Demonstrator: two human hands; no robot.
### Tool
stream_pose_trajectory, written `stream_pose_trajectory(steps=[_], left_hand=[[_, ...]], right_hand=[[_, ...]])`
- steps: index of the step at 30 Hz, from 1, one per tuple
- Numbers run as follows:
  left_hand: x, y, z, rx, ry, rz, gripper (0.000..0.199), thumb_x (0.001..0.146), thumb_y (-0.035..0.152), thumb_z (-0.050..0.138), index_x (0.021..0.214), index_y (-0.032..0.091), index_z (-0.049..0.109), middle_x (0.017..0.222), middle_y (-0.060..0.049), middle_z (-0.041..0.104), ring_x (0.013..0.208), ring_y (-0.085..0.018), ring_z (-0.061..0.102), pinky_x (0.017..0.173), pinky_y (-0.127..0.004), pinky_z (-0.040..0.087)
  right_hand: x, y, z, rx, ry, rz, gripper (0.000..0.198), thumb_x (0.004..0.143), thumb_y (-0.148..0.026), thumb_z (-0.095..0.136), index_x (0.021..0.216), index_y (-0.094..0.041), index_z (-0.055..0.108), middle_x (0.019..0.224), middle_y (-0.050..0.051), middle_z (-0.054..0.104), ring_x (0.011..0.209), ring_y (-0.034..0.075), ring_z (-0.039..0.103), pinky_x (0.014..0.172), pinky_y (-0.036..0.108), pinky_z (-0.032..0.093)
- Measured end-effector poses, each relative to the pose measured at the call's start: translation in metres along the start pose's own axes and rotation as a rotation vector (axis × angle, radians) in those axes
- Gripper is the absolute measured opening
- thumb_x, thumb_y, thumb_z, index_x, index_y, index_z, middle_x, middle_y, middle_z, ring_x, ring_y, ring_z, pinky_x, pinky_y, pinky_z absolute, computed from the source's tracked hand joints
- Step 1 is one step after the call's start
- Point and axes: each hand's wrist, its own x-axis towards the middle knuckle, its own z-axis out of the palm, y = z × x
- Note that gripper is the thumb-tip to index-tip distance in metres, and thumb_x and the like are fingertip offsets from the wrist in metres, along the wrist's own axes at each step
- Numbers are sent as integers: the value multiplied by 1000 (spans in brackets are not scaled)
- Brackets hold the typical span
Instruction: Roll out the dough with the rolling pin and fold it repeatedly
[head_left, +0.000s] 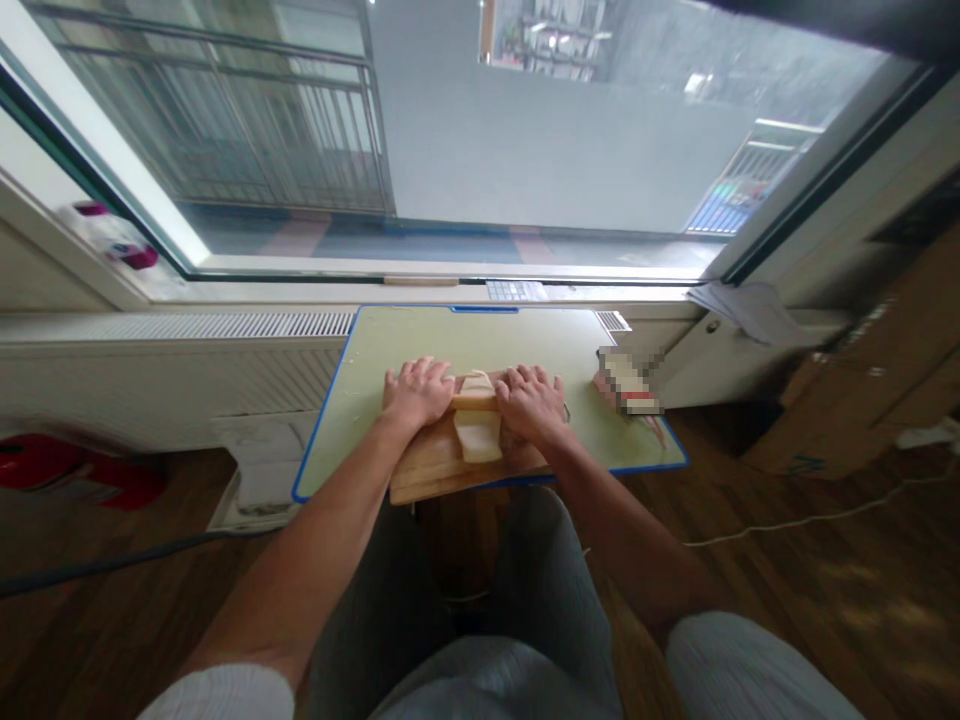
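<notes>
Lit mainly from window (pixel 540 160) ahead; bright up top, dim toward floor (pixel 825 590). Flecked with glare upper right. Soft overall, stretched at edges, pixelated near right end of table (pixel 405 340).

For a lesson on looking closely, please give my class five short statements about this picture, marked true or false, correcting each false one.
1. The left hand and the right hand are both on the rolling pin. True.
2. The rolling pin lies across a pale dough strip. True.
3. The pale green tabletop has a blue edge. True.
4. The dough strip lies directly on the tabletop, with nothing beneath it. False: a wooden board lies between the dough strip and the tabletop.
5. The cardboard box is to the left of the tabletop. False: the cardboard box is to the right of it.
</notes>
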Motion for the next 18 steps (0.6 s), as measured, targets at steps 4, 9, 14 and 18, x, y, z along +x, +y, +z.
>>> stream_pose_trajectory(steps=[4,9,14,18], left_hand=[[-24,2,3,18,53,19,57,108,51,31,151,36,65,169,-7,53,155,-33,47,127,-62,33],[-58,1,4,9,102,46,58,109,51,30,153,32,63,169,-6,54,155,-31,47,129,-55,34],[-75,2,4,5,133,43,60,110,52,30,156,30,60,169,-7,53,156,-32,46,128,-54,35],[-62,5,5,18,157,12,58,109,53,32,152,31,65,169,-8,53,155,-34,46,125,-58,36]], right_hand=[[-25,-1,1,12,25,8,62,114,-54,27,158,-23,57,170,10,50,160,33,36,130,60,27],[-55,-2,0,17,42,10,67,114,-55,25,165,-18,49,174,11,44,164,29,31,133,54,20],[-67,-2,2,20,55,1,71,113,-59,27,167,-16,46,176,12,40,165,29,30,133,55,19],[-55,-2,4,37,54,27,70,114,-60,26,165,-18,49,174,12,44,164,30,32,133,57,19]])
